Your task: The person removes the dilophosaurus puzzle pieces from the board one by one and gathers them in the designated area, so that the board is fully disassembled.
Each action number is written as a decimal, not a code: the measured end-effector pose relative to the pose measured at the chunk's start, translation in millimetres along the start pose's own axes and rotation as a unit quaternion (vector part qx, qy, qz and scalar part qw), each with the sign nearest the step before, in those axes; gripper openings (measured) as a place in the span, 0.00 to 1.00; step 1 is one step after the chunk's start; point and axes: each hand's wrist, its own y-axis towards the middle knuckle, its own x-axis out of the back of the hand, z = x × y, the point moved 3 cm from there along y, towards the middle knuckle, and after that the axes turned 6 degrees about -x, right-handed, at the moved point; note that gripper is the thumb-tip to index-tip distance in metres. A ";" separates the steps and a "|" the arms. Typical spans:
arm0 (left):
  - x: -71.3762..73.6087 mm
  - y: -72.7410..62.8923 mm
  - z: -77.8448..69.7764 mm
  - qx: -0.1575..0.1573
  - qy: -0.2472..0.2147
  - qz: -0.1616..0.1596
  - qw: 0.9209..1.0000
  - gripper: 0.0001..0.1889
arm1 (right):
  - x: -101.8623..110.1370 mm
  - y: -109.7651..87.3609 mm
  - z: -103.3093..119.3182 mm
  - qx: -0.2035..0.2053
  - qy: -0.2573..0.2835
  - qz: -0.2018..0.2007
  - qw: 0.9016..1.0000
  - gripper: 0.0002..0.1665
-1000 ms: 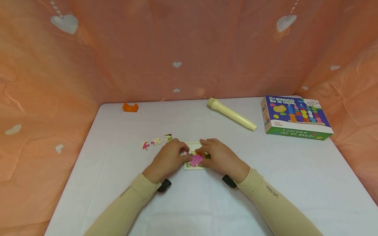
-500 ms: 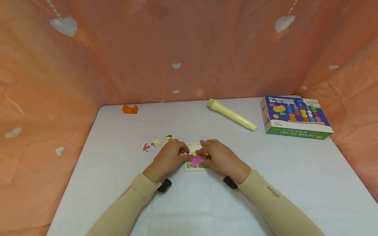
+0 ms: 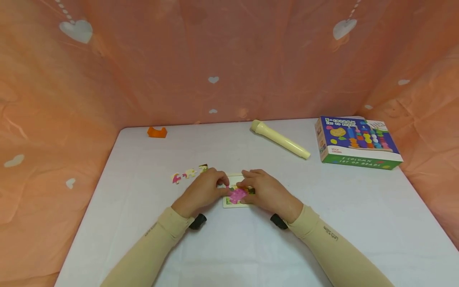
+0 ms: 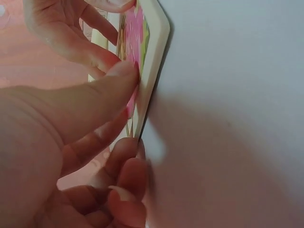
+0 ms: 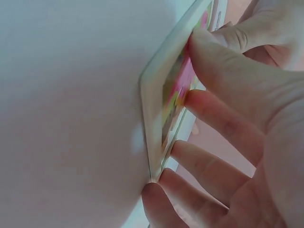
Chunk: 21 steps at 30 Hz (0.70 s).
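A small puzzle board with a cream frame and a pink picture lies between my hands. My left hand is at its left side, pinching a pink puzzle piece between thumb and forefinger at the picture's edge. My right hand rests on the right part, its thumb and forefinger touching the pink picture and its other fingers spread along the frame. Those hands hide much of the board. To the left lie loose puzzle pieces: a pink one, a pale yellow one and a dark-edged one.
At the back left of the white table is an orange notched block. A pale yellow tube with a wider end lies at the back, right of centre. Farther right stands a bead set box. Orange cloth hangs behind.
Both hands stay at the puzzle board with only tiny finger movements. The whole head view shifts slightly; the loose pieces, block, tube and box keep their places.
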 end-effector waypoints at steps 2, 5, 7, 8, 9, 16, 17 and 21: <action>0.6 0.0 -0.5 -0.005 -0.004 -0.008 1.000 0.08 | -0.8 0.1 -0.1 0.000 0.001 0.003 1.000 0.28; 1.6 0.5 -1.7 -0.021 -0.015 -0.023 0.999 0.06 | -1.8 0.4 -0.7 -0.004 0.001 0.005 1.000 0.29; 1.9 0.7 -2.4 -0.029 -0.029 -0.028 0.999 0.05 | -2.1 0.6 -1.2 -0.005 0.000 0.004 1.000 0.29; 1.8 0.8 -2.4 -0.031 -0.036 -0.029 0.998 0.05 | -2.2 0.7 -1.4 -0.006 0.000 0.004 1.000 0.29; 1.5 1.1 -2.3 -0.030 -0.042 -0.029 0.998 0.04 | -2.3 0.8 -1.5 -0.007 0.000 0.004 1.000 0.29; -0.7 2.2 1.9 -0.025 -0.063 -0.026 0.997 0.03 | -2.1 1.5 -1.4 -0.003 -0.005 0.003 1.000 0.29; -0.9 2.3 2.4 -0.028 -0.064 -0.025 0.997 0.02 | -2.1 1.5 -1.4 -0.003 -0.004 0.002 1.000 0.28; -0.3 2.0 2.8 -0.038 -0.070 -0.023 0.997 0.02 | -1.6 1.0 -1.6 -0.003 0.000 0.001 1.000 0.28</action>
